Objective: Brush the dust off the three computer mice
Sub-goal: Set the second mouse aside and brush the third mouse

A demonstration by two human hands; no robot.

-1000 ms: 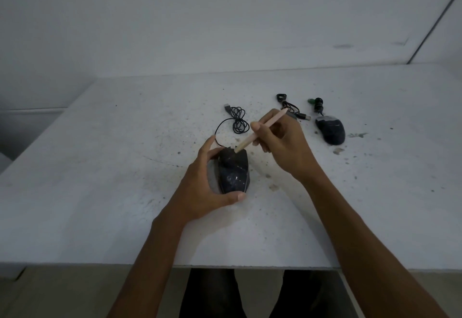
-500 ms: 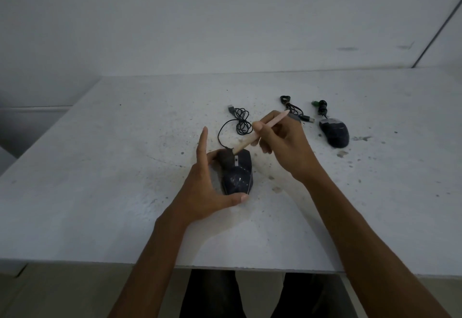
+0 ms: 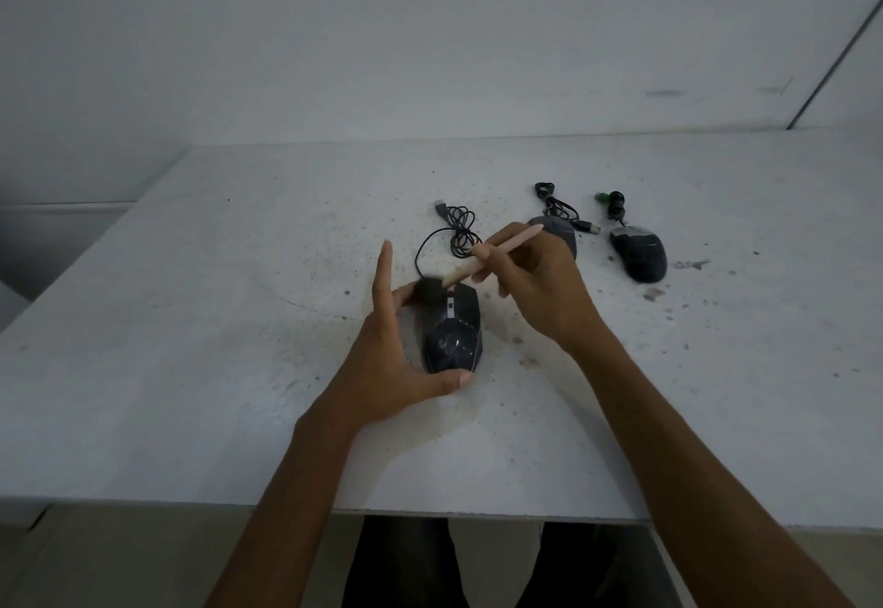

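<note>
A black wired mouse (image 3: 454,330) lies on the white table (image 3: 200,320) in the middle. My left hand (image 3: 392,359) steadies it, thumb at its rear and a finger at its front left, index finger raised. My right hand (image 3: 540,287) grips a brush (image 3: 487,258) with a pale wooden handle; its dark bristle head rests on the mouse's front left corner. A second mouse (image 3: 559,230) shows partly behind my right hand. A third black mouse (image 3: 640,254) lies to the right.
Coiled cables (image 3: 458,225) with USB plugs lie behind the mice, one with a green plug (image 3: 603,198). Specks of dust and debris (image 3: 652,294) dot the tabletop. The table's front edge runs below my forearms; a wall stands behind.
The brush head has swept from the mouse's top middle to its front left corner. My left index finger lifted off the mouse and now points up.
</note>
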